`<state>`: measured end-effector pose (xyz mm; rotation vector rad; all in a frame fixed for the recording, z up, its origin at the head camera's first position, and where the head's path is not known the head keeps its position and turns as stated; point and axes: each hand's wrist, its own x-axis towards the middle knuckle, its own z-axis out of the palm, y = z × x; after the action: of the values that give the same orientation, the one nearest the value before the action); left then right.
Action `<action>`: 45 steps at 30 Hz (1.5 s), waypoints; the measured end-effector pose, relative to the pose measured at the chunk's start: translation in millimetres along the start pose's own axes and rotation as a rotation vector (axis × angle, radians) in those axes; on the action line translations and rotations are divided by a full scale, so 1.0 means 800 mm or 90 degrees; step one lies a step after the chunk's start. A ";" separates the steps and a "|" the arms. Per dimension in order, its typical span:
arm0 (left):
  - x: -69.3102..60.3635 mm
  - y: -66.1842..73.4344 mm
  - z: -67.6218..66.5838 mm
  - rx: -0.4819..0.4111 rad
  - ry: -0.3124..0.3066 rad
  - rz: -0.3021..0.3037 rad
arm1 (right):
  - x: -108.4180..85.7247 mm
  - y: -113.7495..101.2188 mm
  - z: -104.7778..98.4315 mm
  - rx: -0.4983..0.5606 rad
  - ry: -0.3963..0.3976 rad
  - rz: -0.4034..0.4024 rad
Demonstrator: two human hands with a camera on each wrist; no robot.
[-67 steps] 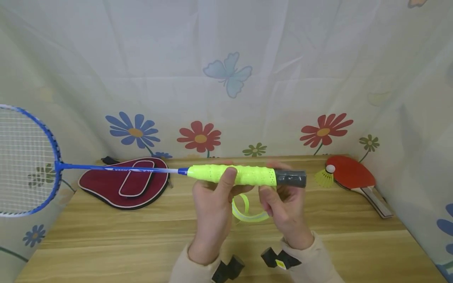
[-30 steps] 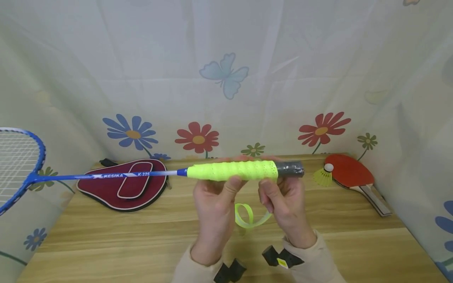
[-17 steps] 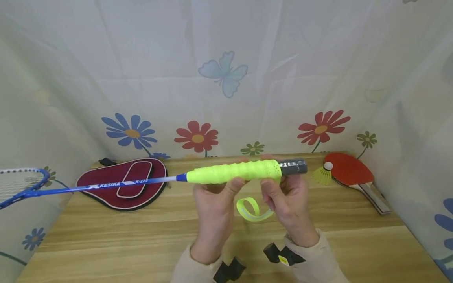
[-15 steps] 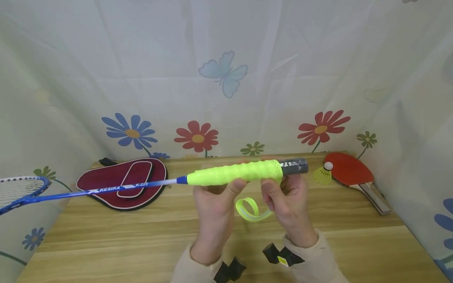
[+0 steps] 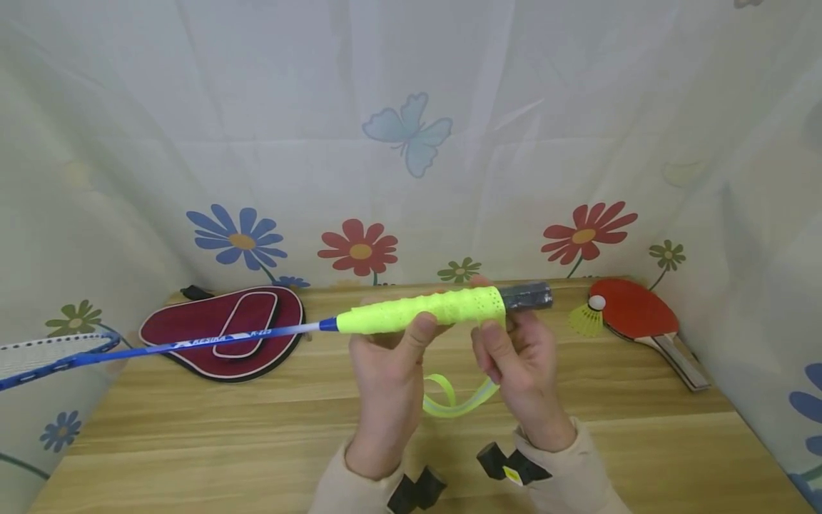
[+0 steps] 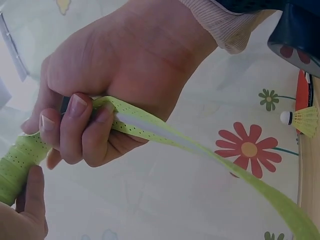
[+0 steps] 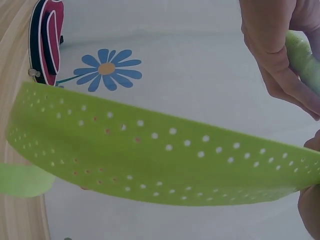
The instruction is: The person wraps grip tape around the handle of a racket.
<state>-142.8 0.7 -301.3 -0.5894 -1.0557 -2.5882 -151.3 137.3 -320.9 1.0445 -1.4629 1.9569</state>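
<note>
l hand (image 5: 385, 371) has fingers curled round the racket handle (image 5: 385, 315), prob to steady it; r hand (image 5: 526, 371) pinches loose tape (image 7: 165, 150) nr the black end (image 5: 526, 296), prob for tension!

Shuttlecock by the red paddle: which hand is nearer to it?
Right. The right hand, pinching the loose tape, is left of and lower than the shuttlecock in the head view; the left hand, gripping the racket handle, is farther left.
</note>
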 end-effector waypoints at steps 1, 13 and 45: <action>0.000 0.000 0.000 0.000 -0.002 0.000 | 0.000 0.001 0.000 -0.004 0.002 -0.003; 0.002 0.000 0.001 -0.005 -0.088 0.017 | -0.002 0.011 0.008 -0.018 0.056 -0.054; 0.002 0.004 0.000 0.046 0.029 -0.004 | -0.006 0.014 -0.003 -0.076 0.050 -0.021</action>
<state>-142.9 -1.5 -298.3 -0.5088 -1.1324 -2.5448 -157.4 136.2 -331.8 0.9250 -1.4898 1.8421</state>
